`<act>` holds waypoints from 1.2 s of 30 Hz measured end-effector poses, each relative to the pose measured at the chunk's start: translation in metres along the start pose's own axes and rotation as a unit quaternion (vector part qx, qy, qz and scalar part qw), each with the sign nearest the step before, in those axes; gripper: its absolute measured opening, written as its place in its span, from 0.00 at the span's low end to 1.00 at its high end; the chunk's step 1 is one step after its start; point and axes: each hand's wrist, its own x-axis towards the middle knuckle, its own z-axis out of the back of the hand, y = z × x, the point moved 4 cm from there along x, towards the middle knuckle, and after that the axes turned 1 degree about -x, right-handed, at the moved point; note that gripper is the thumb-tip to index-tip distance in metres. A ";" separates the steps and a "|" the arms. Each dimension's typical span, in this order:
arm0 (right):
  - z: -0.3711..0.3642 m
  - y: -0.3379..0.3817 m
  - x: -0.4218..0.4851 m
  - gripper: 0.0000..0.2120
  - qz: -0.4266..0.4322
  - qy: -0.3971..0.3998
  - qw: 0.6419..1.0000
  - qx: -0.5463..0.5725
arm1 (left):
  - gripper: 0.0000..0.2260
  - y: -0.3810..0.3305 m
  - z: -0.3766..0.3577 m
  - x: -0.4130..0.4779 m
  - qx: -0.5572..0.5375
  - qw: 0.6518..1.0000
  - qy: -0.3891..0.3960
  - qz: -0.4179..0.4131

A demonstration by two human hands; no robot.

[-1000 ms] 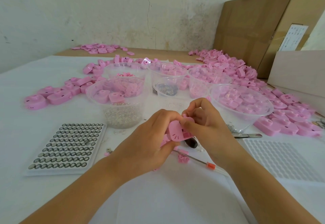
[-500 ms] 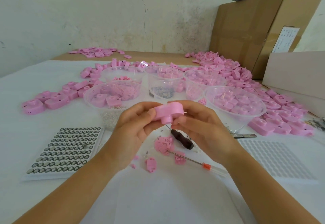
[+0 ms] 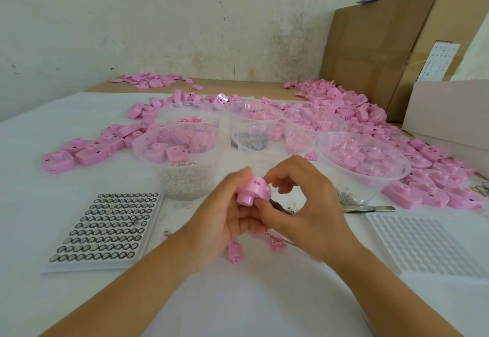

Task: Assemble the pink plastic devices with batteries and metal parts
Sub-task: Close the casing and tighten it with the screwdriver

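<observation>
Gripping a rounded pink plastic device (image 3: pixel 252 192) between them, the left hand (image 3: pixel 219 223) and the right hand (image 3: pixel 307 212) meet just above the white table (image 3: pixel 238 299). The left curls under the device with its thumb on top, and the right pinches the far edge, though its fingertips are blurred. The device is tilted, and its short round post points down and toward the person. Out to the left of the left hand lies the white tray of silver button batteries (image 3: pixel 87 264). Just beyond that hand stands the clear plastic tub of small metal parts (image 3: pixel 136 149). Both sit nearer the left hand, so I judge that hand better placed to fetch the next part. Steel tweezers (image 3: pixel 370 208) lie right of the right hand.
</observation>
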 end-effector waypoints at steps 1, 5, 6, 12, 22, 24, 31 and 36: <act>-0.001 0.000 0.000 0.08 0.000 -0.004 1.000 0.016 | 0.20 0.000 -0.001 0.000 -0.048 0.999 0.008 0.013; -0.003 0.004 0.001 0.11 -0.008 0.003 0.999 0.048 | 0.24 0.006 -0.007 0.001 -0.148 0.987 0.042 0.035; -0.004 0.004 0.001 0.12 -0.013 0.004 0.999 0.051 | 0.26 0.007 -0.007 0.002 -0.161 0.985 0.042 0.039; -0.004 0.005 0.001 0.11 -0.020 0.022 0.997 0.068 | 0.26 0.010 -0.006 0.003 -0.177 0.981 0.063 0.058; 0.000 0.003 0.001 0.09 -0.078 0.020 0.988 0.132 | 0.25 0.018 -0.007 0.003 -0.140 0.983 0.065 0.096; -0.001 0.003 0.001 0.09 -0.081 0.021 0.987 0.138 | 0.26 0.017 -0.008 0.002 -0.156 0.980 0.070 0.105; -0.001 0.004 0.000 0.10 -0.109 0.024 0.980 0.163 | 0.25 0.017 -0.008 0.002 -0.168 0.978 0.063 0.105; -0.005 0.002 -0.003 0.11 -0.118 0.000 0.984 0.137 | 0.25 0.012 -0.004 0.006 -0.164 0.983 0.049 0.066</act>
